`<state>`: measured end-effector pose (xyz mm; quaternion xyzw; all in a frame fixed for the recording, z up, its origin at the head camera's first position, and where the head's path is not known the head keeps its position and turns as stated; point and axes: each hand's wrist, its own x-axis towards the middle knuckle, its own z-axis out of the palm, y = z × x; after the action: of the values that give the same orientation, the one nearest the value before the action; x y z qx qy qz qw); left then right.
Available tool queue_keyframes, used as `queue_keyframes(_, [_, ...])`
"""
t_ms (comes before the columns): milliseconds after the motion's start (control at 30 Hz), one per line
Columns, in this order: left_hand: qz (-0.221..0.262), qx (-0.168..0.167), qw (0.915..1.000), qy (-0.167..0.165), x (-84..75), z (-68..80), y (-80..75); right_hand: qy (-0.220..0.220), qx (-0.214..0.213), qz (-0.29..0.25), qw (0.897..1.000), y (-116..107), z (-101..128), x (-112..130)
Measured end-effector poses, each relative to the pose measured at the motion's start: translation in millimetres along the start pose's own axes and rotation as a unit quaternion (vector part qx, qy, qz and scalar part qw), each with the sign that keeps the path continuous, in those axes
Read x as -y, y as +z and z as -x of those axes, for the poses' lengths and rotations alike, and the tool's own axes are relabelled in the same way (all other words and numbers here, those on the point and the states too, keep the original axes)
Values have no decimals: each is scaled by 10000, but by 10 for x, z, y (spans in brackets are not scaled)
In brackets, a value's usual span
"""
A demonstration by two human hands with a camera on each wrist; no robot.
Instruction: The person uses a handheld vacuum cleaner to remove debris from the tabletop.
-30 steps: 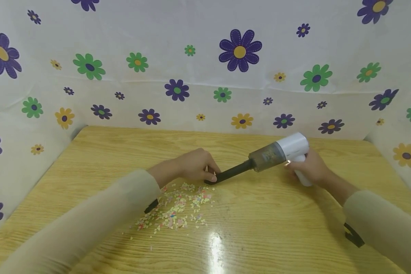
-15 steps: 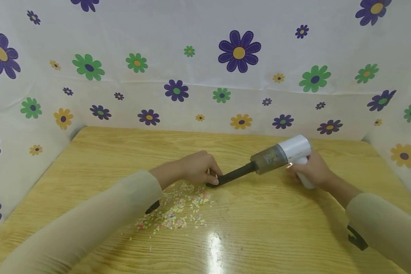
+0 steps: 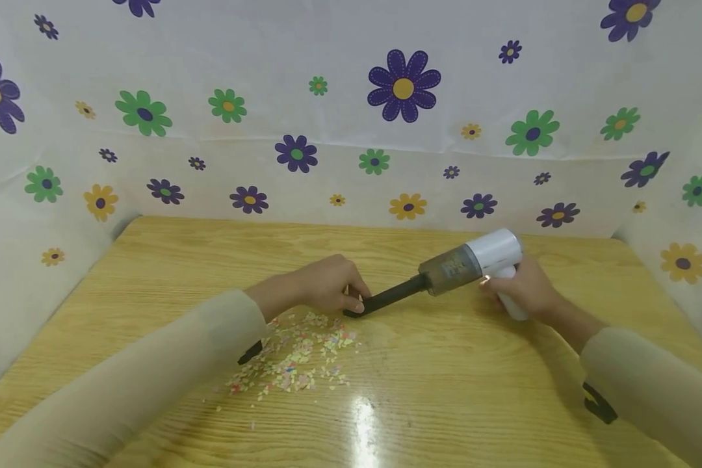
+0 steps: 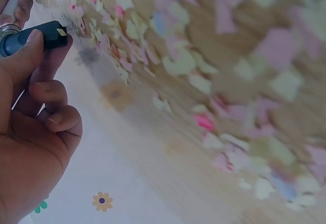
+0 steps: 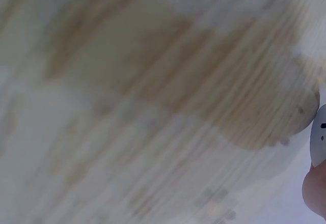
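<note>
Wood-grain counter [image 3: 474,403]: paper confetti [image 3: 298,356] spread left of centre.
White handheld vacuum [image 3: 452,270]: held aslant, front end just beside confetti's far edge.
Right hand [image 3: 531,287]: fingers wrapped round handle [image 3: 513,304].
Left hand [image 3: 330,284]: fingers pinch black nozzle [image 3: 393,294] near its end.
Nozzle tip [image 4: 55,35]: best kept low, worked slowly inward through confetti.
Brand: none readable.

Muted light leaves a white glare [image 3: 364,429] on the worktop [image 3: 444,390], while the left wrist view's nearest paper bits [image 4: 277,46] blur and the right wrist view seems mostly smeared.
</note>
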<state>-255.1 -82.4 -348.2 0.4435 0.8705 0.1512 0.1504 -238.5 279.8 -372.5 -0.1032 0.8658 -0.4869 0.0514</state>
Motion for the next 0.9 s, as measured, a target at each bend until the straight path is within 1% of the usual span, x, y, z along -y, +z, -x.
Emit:
queue_keyframes(100, [57,12,10000,-2,17,38,-10,41,16,69,10000,31,-14,19])
queue_keyframes(267, [180,7,9998,-113,53,109,-19,52,79,236,9997,92,-39,58])
queue_keyframes(433, [173,-23,9998,-80,96,164,-14,106,99,347,9993,144,-63,108])
queue_keyframes(733, [268,-44,9994,-201,144,260,-24,160,142,208,9996,230,-104,185])
queue_keyframes(900, [237,-100,9994,-238,162,325,-33,95,169,185,9996,275,-148,201])
